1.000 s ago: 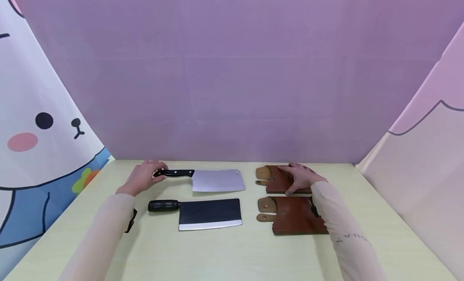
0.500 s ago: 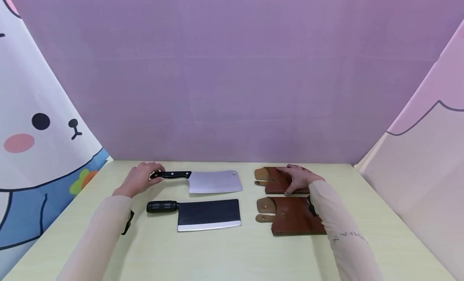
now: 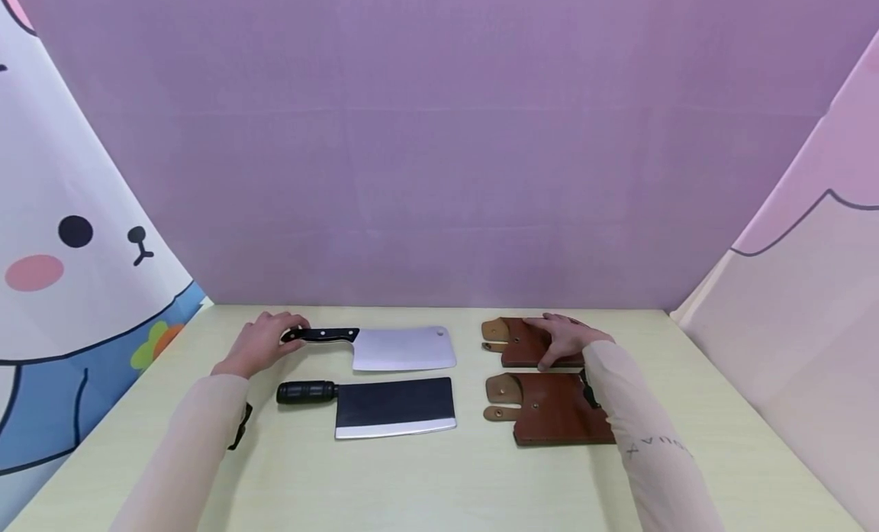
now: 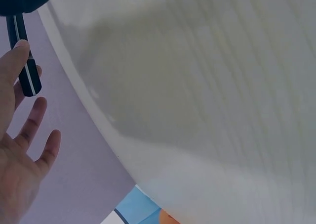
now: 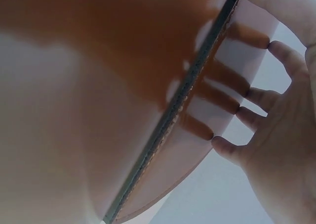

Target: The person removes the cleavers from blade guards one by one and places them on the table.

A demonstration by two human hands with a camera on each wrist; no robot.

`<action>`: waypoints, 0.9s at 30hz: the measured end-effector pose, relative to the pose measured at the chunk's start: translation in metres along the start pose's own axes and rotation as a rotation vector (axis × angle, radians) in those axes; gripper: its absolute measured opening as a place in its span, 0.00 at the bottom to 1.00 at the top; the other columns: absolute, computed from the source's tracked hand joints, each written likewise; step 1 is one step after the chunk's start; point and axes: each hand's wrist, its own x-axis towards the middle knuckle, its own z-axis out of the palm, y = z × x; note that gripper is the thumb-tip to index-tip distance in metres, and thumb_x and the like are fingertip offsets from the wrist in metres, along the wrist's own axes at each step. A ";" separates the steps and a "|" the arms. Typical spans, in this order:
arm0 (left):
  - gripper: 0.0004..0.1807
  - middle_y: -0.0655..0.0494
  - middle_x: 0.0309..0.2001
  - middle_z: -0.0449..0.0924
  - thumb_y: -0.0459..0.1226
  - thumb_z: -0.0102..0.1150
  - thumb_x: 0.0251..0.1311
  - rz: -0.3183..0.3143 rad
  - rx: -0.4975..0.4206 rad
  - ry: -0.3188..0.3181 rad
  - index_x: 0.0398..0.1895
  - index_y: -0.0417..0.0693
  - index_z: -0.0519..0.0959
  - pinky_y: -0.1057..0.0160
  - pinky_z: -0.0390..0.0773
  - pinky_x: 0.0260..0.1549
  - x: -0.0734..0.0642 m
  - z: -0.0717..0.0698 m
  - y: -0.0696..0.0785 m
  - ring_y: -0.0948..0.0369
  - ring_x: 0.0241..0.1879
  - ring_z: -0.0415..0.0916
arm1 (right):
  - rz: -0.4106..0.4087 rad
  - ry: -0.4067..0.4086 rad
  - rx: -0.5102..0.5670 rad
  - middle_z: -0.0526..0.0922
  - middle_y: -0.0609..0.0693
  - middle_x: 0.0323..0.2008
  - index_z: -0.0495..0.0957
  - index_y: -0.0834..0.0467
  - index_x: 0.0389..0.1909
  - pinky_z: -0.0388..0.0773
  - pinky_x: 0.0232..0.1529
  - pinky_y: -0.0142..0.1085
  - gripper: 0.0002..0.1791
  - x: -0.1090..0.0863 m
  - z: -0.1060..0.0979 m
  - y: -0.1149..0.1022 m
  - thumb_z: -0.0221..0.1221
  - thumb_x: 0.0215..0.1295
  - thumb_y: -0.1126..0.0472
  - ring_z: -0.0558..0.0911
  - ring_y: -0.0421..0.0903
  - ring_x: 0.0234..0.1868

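Note:
My left hand (image 3: 264, 341) pinches the end of the black riveted handle of a cleaver (image 3: 404, 349) with a plain silver blade. In the left wrist view, the thumb lies along the handle (image 4: 30, 78), while two other fingers stand off it. On the right, my right hand (image 3: 566, 337) grips the farther brown leather cleaver sheath (image 3: 513, 349) across its width, thumb at the near edge and fingers at the far one. The right wrist view shows the fingertips right at the sheath's glossy edge (image 5: 192, 157). The hand and sleeve hide its right end.
A second cleaver (image 3: 396, 406) with a dark blade and ribbed black handle lies nearer me. Beside it, under my right forearm, lies another brown sheath (image 3: 559, 410) with tan snap straps. A purple backdrop (image 3: 439, 150) rises behind the pale table (image 3: 384, 486).
The silver cleaver has shifted slightly left and toward me in my left hand. My right hand stays on the farther sheath. The whole head view has drifted a little.

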 end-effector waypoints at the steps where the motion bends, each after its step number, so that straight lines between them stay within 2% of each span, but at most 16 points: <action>1: 0.15 0.47 0.47 0.79 0.41 0.60 0.56 -0.001 -0.001 0.000 0.48 0.49 0.76 0.35 0.66 0.40 0.000 0.001 0.000 0.45 0.43 0.70 | 0.002 -0.002 0.002 0.47 0.67 0.69 0.54 0.51 0.69 0.57 0.57 0.65 0.52 0.000 0.000 0.000 0.70 0.40 0.52 0.50 0.67 0.67; 8: 0.15 0.47 0.47 0.79 0.40 0.60 0.56 -0.010 0.006 0.014 0.48 0.51 0.77 0.37 0.67 0.38 0.000 0.006 -0.003 0.44 0.42 0.70 | 0.008 0.000 0.026 0.46 0.66 0.69 0.54 0.50 0.69 0.57 0.58 0.64 0.52 0.002 0.001 0.001 0.70 0.40 0.53 0.50 0.67 0.68; 15: 0.16 0.46 0.48 0.79 0.40 0.60 0.55 -0.026 0.025 -0.009 0.49 0.52 0.76 0.36 0.67 0.38 0.001 0.014 -0.006 0.44 0.42 0.69 | 0.007 0.002 0.035 0.46 0.66 0.69 0.54 0.51 0.69 0.57 0.58 0.64 0.53 0.003 0.002 0.003 0.71 0.40 0.53 0.50 0.67 0.67; 27: 0.16 0.44 0.47 0.79 0.41 0.60 0.55 -0.040 0.033 -0.032 0.48 0.51 0.76 0.36 0.67 0.39 -0.001 0.016 -0.004 0.44 0.42 0.69 | -0.045 0.016 0.032 0.48 0.67 0.69 0.54 0.54 0.69 0.58 0.58 0.62 0.51 0.001 0.002 0.004 0.70 0.43 0.54 0.51 0.67 0.67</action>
